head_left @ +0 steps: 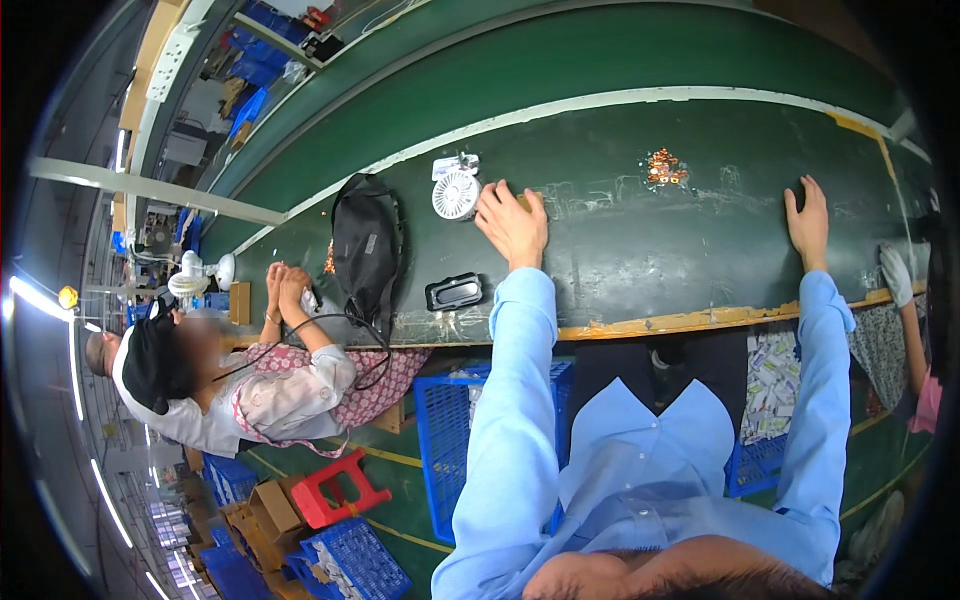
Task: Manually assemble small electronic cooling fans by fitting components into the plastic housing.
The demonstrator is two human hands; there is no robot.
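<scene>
My left hand (512, 224) rests on the green worktop with its fingers apart, its fingertips beside a small white round fan (456, 196). Whether they touch the fan's edge I cannot tell. Flat on the worktop at the right lies my right hand (808, 226), fingers stretched out and nothing in it. A small heap of copper-coloured parts (664, 168) sits between my hands, farther back. Nearer the front edge, left of my left forearm, is a black oval-shaped case (455, 291).
A black bag (367, 245) with a dangling strap lies left of the fan. A co-worker (290, 385) sits at the left, hands together over the worktop; a gloved hand (895, 275) shows at the far right. Blue crates (440, 440) and a red stool (340, 490) stand below.
</scene>
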